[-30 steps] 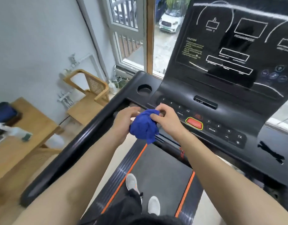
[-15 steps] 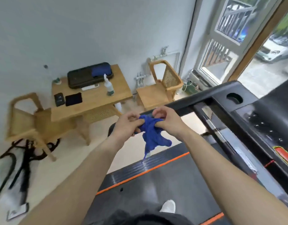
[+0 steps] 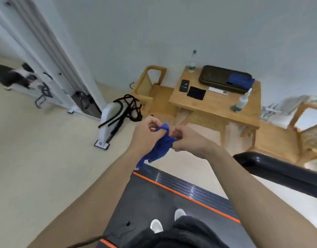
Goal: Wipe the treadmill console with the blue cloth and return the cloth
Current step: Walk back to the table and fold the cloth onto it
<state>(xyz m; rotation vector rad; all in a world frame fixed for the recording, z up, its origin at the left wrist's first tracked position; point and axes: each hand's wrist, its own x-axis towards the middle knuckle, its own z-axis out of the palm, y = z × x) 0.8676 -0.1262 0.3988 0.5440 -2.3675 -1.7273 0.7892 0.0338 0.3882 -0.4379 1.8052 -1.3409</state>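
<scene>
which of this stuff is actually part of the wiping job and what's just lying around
Job: blue cloth, pinched by left hand and right hand; treadmill, its console out of view.

Lying about: wooden table, black tray, spray bottle, water bottle, phone, chair.

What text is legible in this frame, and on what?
No text can be read in this frame.
Label band on the bottle on the wooden table: too small and blurred.
Marks on the white strip by the black case: too blurred.
On the spray bottle: nothing legible.
On the blue cloth: no print visible.
</scene>
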